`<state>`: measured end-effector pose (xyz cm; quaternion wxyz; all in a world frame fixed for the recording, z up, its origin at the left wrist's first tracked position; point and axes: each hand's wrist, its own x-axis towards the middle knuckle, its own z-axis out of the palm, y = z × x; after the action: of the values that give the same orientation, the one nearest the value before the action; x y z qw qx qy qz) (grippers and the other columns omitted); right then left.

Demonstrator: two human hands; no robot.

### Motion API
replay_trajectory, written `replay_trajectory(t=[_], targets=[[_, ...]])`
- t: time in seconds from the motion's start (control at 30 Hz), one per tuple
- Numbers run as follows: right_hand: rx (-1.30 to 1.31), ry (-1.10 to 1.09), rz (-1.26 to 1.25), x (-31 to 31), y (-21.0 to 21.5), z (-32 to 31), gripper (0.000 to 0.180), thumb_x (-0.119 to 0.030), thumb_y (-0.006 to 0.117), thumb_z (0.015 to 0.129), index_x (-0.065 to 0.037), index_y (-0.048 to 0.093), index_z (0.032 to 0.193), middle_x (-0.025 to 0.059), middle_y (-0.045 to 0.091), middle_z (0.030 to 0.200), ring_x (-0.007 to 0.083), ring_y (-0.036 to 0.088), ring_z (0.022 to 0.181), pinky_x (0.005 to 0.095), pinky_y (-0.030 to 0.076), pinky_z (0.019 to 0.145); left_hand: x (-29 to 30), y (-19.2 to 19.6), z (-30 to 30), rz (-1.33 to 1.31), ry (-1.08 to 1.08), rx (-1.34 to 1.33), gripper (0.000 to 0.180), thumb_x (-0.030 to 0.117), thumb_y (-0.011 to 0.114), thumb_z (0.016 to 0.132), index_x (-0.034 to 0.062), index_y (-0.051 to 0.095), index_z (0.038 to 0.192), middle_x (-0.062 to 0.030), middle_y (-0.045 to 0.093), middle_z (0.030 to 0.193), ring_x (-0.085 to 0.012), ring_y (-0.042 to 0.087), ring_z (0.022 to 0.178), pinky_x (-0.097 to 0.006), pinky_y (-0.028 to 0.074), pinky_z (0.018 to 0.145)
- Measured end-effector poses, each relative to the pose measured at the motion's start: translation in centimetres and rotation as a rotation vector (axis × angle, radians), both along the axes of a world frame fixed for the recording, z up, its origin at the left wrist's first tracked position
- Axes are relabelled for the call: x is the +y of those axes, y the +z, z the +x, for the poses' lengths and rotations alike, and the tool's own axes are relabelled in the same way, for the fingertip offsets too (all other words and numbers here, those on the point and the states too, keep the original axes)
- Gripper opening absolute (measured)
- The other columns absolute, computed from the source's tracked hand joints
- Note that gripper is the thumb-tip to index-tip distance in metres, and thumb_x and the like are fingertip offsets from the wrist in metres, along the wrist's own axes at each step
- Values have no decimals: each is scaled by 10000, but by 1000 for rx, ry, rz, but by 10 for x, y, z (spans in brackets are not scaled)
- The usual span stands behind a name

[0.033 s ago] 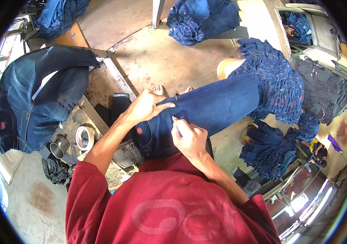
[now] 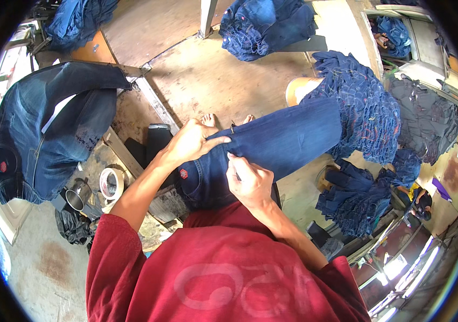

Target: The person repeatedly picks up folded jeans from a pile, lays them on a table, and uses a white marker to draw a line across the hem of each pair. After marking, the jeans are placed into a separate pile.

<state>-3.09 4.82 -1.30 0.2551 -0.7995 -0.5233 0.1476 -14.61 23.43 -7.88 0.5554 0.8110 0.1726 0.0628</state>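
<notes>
A pair of dark blue jeans (image 2: 288,137) lies across my lap, folded lengthwise, one leg stretching to the right and a round red patch near the waist end. My left hand (image 2: 194,142) grips its upper edge, thumb pressed flat on top and the other fingers mostly hidden. A small dark pointed bit (image 2: 232,129) shows at the edge by my left thumb; its kind is unclear. Just below, my right hand (image 2: 251,181) is closed, thumb and forefinger pinched together against the denim. Whatever lies between those fingertips is too small to make out.
On the left another pair of jeans (image 2: 19,134) hangs over a wooden frame, above a metal mug (image 2: 78,194) and a roll of tape (image 2: 112,183). Denim piles (image 2: 358,107) stand to the right, with one more heap (image 2: 266,27) ahead. A person (image 2: 422,206) is at far right.
</notes>
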Motion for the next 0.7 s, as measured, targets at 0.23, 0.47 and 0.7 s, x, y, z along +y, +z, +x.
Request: replay_trajectory(t=[0.23, 0.47, 0.7], targets=[[-49, 69, -148, -4, 0, -2, 79, -44, 772, 916, -79, 757, 985, 70, 699, 692, 236, 695, 550, 363, 538, 499, -1, -1, -2, 20, -3, 33, 287, 274, 818, 984, 5, 767, 898, -228, 618, 670, -405, 565, 549, -437, 481, 549], [26, -18, 32, -1, -6, 1, 55, -72, 762, 931, -104, 727, 960, 63, 665, 638, 251, 685, 531, 374, 536, 481, -4, -3, -1, 35, 43, -18, 298, 284, 825, 981, 5, 769, 891, -235, 621, 667, -372, 544, 511, -432, 485, 537], [3, 48, -147, -4, -1, 2, 59, -49, 768, 928, -88, 725, 940, 77, 675, 656, 247, 689, 542, 375, 534, 492, -3, -2, -2, 82, 12, 80, 259, 263, 821, 982, 13, 798, 918, -223, 661, 672, -368, 610, 517, -423, 503, 536]])
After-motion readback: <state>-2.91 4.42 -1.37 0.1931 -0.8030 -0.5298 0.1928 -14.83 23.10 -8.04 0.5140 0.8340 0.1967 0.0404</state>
